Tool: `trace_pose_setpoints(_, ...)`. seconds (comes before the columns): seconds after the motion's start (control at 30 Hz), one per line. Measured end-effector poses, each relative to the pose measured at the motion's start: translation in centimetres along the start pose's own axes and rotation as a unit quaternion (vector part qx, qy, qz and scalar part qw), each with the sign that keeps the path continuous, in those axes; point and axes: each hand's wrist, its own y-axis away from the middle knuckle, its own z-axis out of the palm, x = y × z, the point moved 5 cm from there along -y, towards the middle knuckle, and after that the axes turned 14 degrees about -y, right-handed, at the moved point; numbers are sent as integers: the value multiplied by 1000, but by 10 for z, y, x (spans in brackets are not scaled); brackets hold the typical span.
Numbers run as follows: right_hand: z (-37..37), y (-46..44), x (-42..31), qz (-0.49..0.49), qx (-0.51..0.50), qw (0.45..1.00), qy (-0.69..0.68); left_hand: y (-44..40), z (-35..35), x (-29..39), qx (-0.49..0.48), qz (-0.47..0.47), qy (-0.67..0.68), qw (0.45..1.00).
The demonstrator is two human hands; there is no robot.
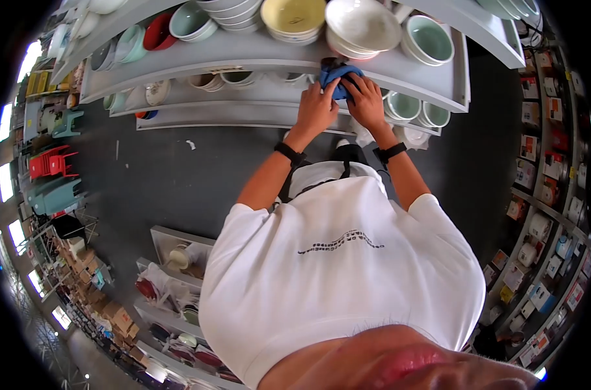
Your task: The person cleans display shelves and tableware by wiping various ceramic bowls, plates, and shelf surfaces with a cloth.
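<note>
We have both hands on a blue cloth, bunched by the lip of the shelf, just on our side of the stack of white bowls. The fingers of our left hand curl close together over one side of it, and those of our right hand bend over the other; some fingertips are hidden in the folds. A dark patch shows between the cloth and the white bowls (we cannot tell whether it is cloth or something else). The cloth looks light and soft, likely to crumple rather than slip, so its thick middle folds seem the surest hold. Yellow bowls stand left of the white bowls, pale green bowls right.
</note>
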Motion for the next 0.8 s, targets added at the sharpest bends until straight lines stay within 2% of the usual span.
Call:
trace_pose_setpoints(0.07,24,-24,-32,-43,-21,999,0,6,-16,-41,8,-18,-2,1000)
trace_pose_setpoints(0.13,51,-50,-61,-43,-38,998,4,9,-41,-85,76,-52,-78,993)
trace_pose_setpoints(0.23,103,-95,-97,-47,-88,995,-33,6,-68,-145,95,-82,-96,987)
trace_pose_setpoints(0.3,135,-121,-118,-44,-98,993,-47,-2,-97,-175,124,-87,-186,971)
trace_pose_setpoints(0.4,164,-144,-137,-51,-96,991,-83,-12,-102,-224,76,-22,-213,974)
trace_pose_setpoints(0.43,169,-149,-139,-40,-90,992,-79,-18,-101,-237,59,5,-148,987)
trace_pose_setpoints(0.47,172,-152,-138,-28,-85,993,-74,-23,-98,-247,53,14,-147,988)
trace_pose_setpoints(0.53,163,-148,-133,-12,-71,992,-105,-35,-98,-250,11,27,-44,999)
trace_pose_setpoints(0.6,146,-138,-122,-4,-31,991,-130,-46,-94,-236,-24,49,-10,998)
trace_pose_setpoints(0.63,135,-131,-117,-21,20,996,-79,-50,-87,-226,-52,67,19,996)
trace_pose_setpoints(0.7,113,-109,-102,-8,62,998,-10,-57,-66,-195,-30,126,14,992)
trace_pose_setpoints(0.8,82,-66,-71,38,94,994,25,-59,-31,-127,-10,187,-23,982)
